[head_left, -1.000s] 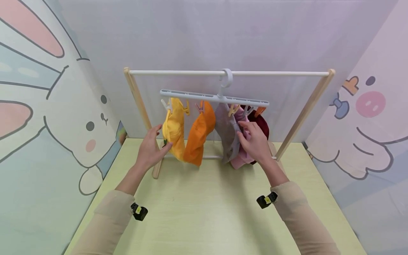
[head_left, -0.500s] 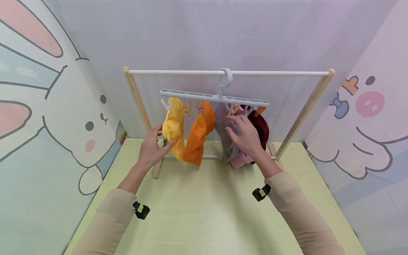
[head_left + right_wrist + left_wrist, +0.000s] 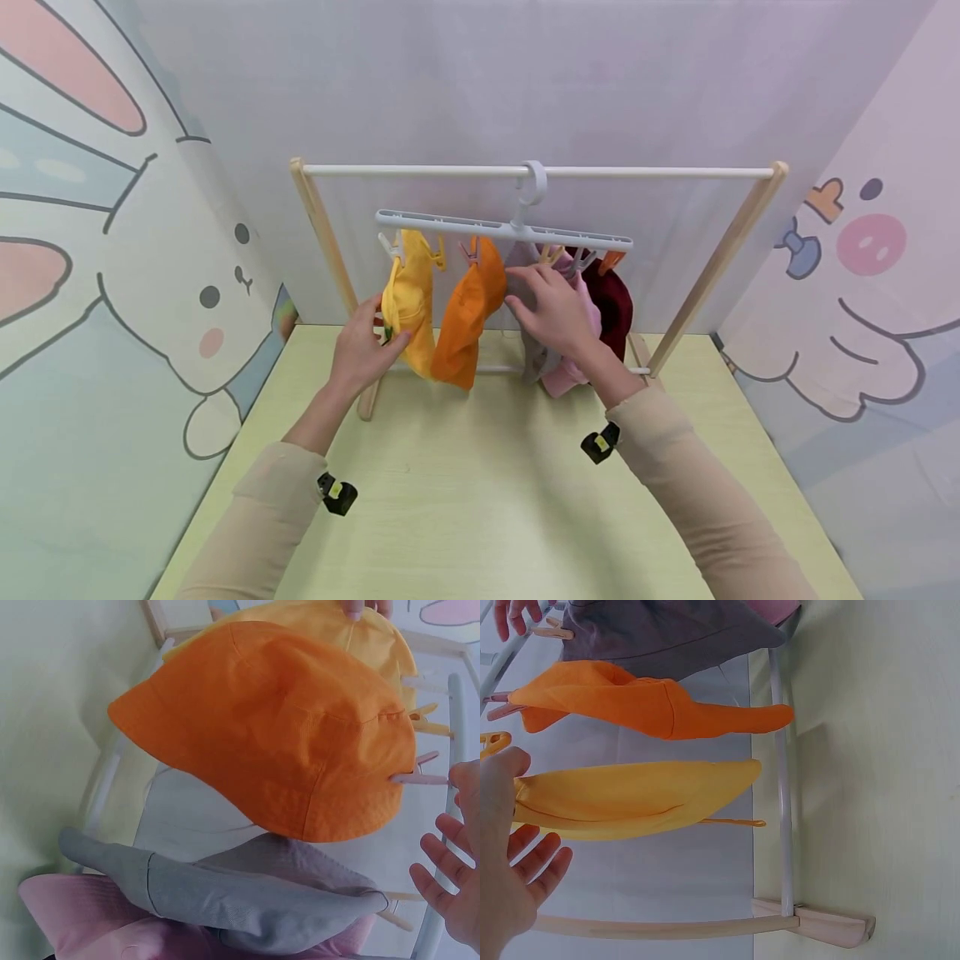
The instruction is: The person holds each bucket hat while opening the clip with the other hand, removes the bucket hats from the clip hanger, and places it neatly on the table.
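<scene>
Yellow bucket hat (image 3: 412, 304) hangs clipped at left end of clip hanger (image 3: 450, 224); left hand (image 3: 360, 346) at its edge, can't tell if pinching. Right hand (image 3: 555, 308), fingers (image 3: 444, 857) loosely spread, beside orange bucket hat (image 3: 468, 312). Risk: careless tug pops pink clothespin (image 3: 421, 779) or swings hanger, knocking 2 hats together.

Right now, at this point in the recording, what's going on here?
A person's left hand is at the yellow hat, thumb and fingers on either side; whether it grips firmly is unclear. The right hand is empty, its fingers apart, near the orange hat and the gray hat. Those hats, a pink hat and a dark red piece hang along one hanger, which is hooked on the rack.
</scene>
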